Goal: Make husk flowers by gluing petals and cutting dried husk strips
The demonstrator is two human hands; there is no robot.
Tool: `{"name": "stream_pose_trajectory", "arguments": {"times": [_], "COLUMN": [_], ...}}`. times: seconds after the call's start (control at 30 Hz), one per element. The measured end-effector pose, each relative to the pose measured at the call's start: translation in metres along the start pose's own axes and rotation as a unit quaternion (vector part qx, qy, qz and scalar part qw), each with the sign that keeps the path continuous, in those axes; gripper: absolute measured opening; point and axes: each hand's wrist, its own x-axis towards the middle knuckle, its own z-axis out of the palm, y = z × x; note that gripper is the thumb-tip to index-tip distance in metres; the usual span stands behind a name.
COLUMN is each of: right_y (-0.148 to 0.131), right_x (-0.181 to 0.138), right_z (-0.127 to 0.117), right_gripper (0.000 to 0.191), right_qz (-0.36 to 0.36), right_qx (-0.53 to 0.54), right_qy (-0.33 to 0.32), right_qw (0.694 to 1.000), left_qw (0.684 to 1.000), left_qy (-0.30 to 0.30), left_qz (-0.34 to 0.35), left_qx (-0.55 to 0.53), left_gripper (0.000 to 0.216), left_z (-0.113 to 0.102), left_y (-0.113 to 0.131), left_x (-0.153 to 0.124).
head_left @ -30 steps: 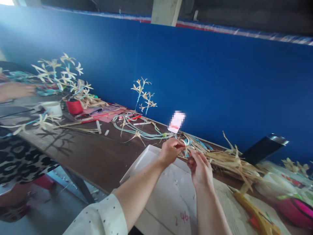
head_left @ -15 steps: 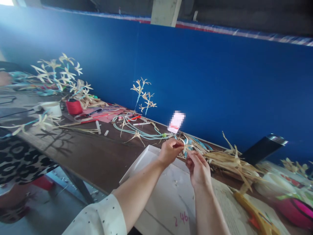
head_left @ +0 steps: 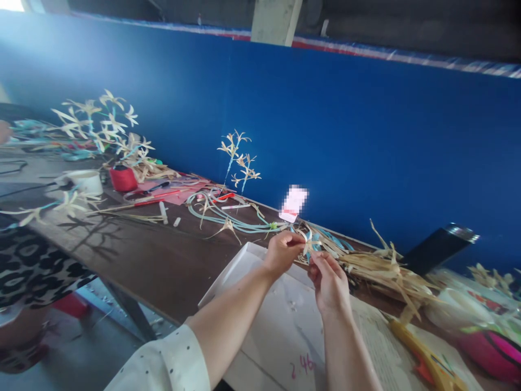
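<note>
Between my two hands is a small pale flower (head_left: 310, 243) with narrow, strip-like petals. The fingertips of my left hand (head_left: 285, 251) pinch one of its petals from the left. Just below and to the right, my right hand (head_left: 330, 282) is closed with thumb and forefinger at the flower's base; what lies inside the fingers is hidden. Both hands are above a shallow white box lid (head_left: 280, 304) with pink numbers written on it. Dry tan husk strips (head_left: 378, 269) lie right behind my right hand.
A glue gun with a yellow body (head_left: 427, 353) lies on printed paper at the lower right, near a dark tilted bottle (head_left: 437, 250). Coiled pale-blue tubing (head_left: 228, 220) and finished flower stems (head_left: 240, 157) stand ahead. Another person's patterned clothing (head_left: 36, 266) shows at left.
My hands stay almost in place at the flower. My right hand has shifted very slightly left. At the far left edge, the other person's hand has moved a little outward.
</note>
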Motion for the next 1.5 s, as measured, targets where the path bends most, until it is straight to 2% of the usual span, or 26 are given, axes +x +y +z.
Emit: {"name": "stream_pose_trajectory", "arguments": {"times": [0.3, 1.5], "right_y": [-0.0001, 0.001], "right_x": [-0.0003, -0.0019], "right_z": [0.0008, 0.0041], "right_gripper": [0.02, 0.023], "right_qz": [0.001, -0.005], "right_qx": [-0.006, -0.017], "right_qy": [0.004, -0.009], "right_qw": [1.0, 1.0], "left_qw": [0.999, 1.0], "left_qy": [0.005, 0.019], "left_qz": [-0.029, -0.001], "left_qx": [-0.012, -0.014], "left_gripper": [0.009, 0.009], "left_z": [-0.0003, -0.0009], "left_y": [0.0025, -0.0041], "left_x": [0.0004, 0.003]}}
